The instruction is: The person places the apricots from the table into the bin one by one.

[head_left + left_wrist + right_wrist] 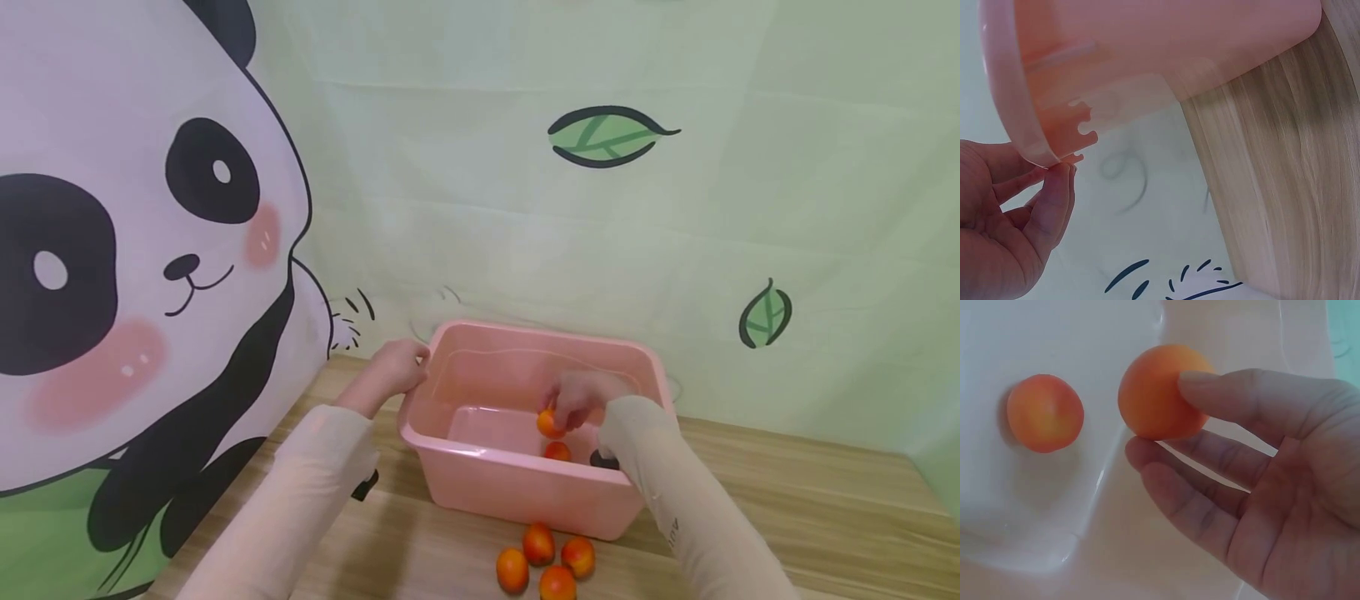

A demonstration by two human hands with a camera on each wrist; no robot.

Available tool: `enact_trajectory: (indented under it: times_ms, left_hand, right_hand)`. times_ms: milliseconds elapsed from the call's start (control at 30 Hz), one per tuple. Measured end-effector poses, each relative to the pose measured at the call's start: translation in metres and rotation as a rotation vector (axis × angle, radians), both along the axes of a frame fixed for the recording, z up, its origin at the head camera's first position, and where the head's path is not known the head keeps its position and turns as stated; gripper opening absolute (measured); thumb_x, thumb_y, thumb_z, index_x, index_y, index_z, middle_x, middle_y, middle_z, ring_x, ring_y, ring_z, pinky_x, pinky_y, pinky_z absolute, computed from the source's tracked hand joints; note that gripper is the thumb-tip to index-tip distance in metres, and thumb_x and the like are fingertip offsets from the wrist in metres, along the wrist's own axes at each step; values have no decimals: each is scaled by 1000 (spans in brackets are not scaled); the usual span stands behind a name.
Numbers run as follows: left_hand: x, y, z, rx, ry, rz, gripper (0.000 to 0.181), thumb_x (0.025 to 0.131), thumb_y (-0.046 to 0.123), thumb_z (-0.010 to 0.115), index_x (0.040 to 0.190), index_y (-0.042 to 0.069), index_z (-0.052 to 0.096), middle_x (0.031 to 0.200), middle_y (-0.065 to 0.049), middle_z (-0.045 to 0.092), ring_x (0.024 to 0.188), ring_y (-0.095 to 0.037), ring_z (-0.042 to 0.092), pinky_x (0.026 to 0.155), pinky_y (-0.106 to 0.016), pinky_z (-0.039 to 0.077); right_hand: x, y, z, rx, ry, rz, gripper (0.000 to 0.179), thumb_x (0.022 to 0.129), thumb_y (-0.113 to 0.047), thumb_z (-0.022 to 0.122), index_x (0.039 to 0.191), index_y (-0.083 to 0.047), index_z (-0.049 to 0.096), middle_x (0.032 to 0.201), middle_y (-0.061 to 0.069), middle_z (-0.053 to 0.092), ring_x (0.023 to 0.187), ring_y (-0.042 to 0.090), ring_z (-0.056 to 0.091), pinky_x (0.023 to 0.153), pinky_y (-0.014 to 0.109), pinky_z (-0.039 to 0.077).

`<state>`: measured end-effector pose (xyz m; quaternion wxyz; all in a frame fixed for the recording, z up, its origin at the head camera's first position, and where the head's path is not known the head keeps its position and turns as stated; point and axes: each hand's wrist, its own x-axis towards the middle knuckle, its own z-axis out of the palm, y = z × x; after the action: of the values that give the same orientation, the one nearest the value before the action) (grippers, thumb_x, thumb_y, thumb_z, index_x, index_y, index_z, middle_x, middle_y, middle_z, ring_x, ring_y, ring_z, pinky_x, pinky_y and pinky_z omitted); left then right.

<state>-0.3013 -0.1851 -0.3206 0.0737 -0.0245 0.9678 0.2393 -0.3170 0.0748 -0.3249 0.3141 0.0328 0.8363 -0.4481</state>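
Pinching a fruit [1154, 394] at its fingertips [1141, 451], the right hand [583, 397] hangs inside a tub [510, 483] the left hand [393, 368] grips.

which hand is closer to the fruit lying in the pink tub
Right. The right hand is inside the pink tub, near the lying fruit, pinching another fruit. The left hand grips the tub's left rim, farther off.

The tub [517, 492] is pink, fruits [1154, 394] red-orange, table [795, 492] streaked brown.

Orange fruit [1149, 394] held inside pink tub [510, 492]; second fruit [1045, 413] on bottom.
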Motion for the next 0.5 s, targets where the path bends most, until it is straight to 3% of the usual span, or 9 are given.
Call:
enact_trajectory:
  times_ms: [133, 233, 367, 500]
  left_hand:
    - [0, -1, 0, -8, 19, -14, 25, 83, 5, 49, 105, 2, 61, 87, -9, 60, 73, -17, 53, 60, -24, 46]
    - [0, -1, 0, -7, 16, -16, 26, 83, 5, 49, 106, 2, 61, 89, -9, 60, 74, -17, 53, 61, -24, 46]
    - [0, 0, -1, -8, 10, -16, 27, 83, 5, 49, 107, 3, 60, 89, -9, 60, 75, -17, 53, 60, -23, 46]
    - [0, 1, -1, -6, 9, -18, 26, 83, 4, 49, 106, 2, 60, 89, -9, 60, 75, -17, 53, 61, -23, 46]
  right_hand:
    - [-8, 1, -15, 5, 11, -37, 37, 60, -5, 63, 97, -9, 63, 99, 10, 62, 93, 30, 52, 70, 38, 50]
    - [-17, 1, -26, 26, 39, 54, 34, 64, -3, 62, 97, -7, 62, 96, 10, 61, 88, 30, 52, 72, 38, 49]
    - [-24, 2, -29, 66, 49, 124, 34, 66, -6, 63, 100, -10, 60, 96, 9, 59, 87, 28, 53, 73, 39, 49]
    - [-23, 3, -25, 88, 71, 108, 34, 65, -10, 65, 99, -14, 62, 98, 7, 59, 91, 27, 53, 73, 39, 48]
